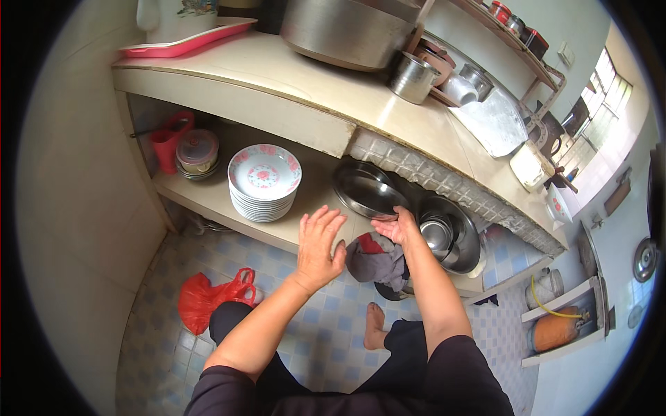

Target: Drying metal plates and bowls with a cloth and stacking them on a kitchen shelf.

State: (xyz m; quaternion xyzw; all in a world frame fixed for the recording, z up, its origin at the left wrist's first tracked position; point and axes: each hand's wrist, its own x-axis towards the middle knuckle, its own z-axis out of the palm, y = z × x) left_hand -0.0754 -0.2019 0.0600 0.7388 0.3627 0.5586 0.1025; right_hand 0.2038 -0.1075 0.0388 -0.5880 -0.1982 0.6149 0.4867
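Observation:
My right hand grips the near rim of a shiny steel basin on the shelf under the counter, thumb at the rim and fingers below. My left hand is raised in front of the shelf edge, fingers spread, holding nothing. Left of the basin stands a tall stack of white plates with pink flowers. A larger oval steel basin to the right holds several steel bowls. Below my right hand, a grey cloth with a red patch hangs over something dark that is mostly hidden.
A lidded bowl and a red plastic jug stand at the shelf's left end. On the counter are a large steel pot and a steel cup. A red plastic bag lies on the tiled floor by my left knee.

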